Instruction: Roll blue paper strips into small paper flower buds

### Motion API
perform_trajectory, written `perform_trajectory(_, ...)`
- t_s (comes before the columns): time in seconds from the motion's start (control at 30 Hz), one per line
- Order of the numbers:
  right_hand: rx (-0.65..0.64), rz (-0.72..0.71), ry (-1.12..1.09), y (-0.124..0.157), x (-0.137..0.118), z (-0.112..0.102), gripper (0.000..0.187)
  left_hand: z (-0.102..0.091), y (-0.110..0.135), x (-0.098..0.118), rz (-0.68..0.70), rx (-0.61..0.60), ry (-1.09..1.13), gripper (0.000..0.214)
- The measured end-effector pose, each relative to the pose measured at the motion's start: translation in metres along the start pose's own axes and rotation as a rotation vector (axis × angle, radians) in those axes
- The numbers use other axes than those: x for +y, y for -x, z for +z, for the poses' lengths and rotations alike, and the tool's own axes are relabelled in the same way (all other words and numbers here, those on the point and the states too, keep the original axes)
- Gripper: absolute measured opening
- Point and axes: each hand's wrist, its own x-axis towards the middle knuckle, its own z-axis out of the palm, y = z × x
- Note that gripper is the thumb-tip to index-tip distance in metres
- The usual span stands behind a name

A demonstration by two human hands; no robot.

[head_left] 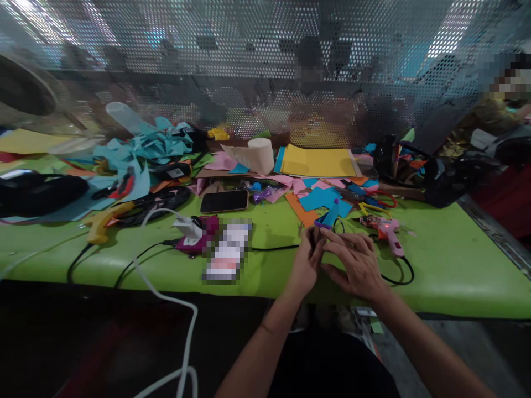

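My left hand (pixel 308 258) is closed, its fingertips pinching a small blue paper piece with a purple edge (pixel 324 223) just above the table's front half. My right hand (pixel 353 261) reaches in from the right with its fingers stretched and apart, the fingertips by the piece and my left fingers. How much of the piece lies between my fingers is hidden. Behind it are blue paper scraps (pixel 319 200) and an orange strip (pixel 299 209). Close to my right hand lies a pink glue gun (pixel 388 229) with a lit red spot and a black cord.
On the green table (pixel 456 260) are a dark phone (pixel 224 201), a lit phone (pixel 229 251), a purple power strip (pixel 193 237) with cables, a yellow glue gun (pixel 105 222), yellow sheets (pixel 319 161) and a paper roll (pixel 261 155). A perforated metal panel (pixel 257 72) stands behind.
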Motion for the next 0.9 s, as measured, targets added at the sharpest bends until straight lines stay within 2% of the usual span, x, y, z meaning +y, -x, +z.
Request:
perform_trajectory(0.17,-0.001,-0.008,0.009,0.001,0.0,0.001,0.025,0.0,0.001,0.003,0.02,0.019,-0.048,0.033)
perform_trajectory(0.37,0.023,-0.002,0.001,0.0,0.0,0.0,0.025,0.002,0.003,0.011,0.059,0.038,-0.057,0.028)
perform_trajectory(0.53,0.072,0.016,-0.027,0.0,-0.001,-0.002,0.024,0.003,0.0,0.004,0.063,0.073,-0.215,0.025)
perform_trajectory(0.7,0.056,0.029,-0.012,0.0,-0.001,-0.002,0.023,0.003,0.002,0.005,0.105,0.062,-0.328,0.028)
perform_trajectory(0.9,0.039,0.047,-0.015,0.001,-0.001,-0.001,0.026,0.004,0.004,0.011,0.138,0.053,-0.334,0.026)
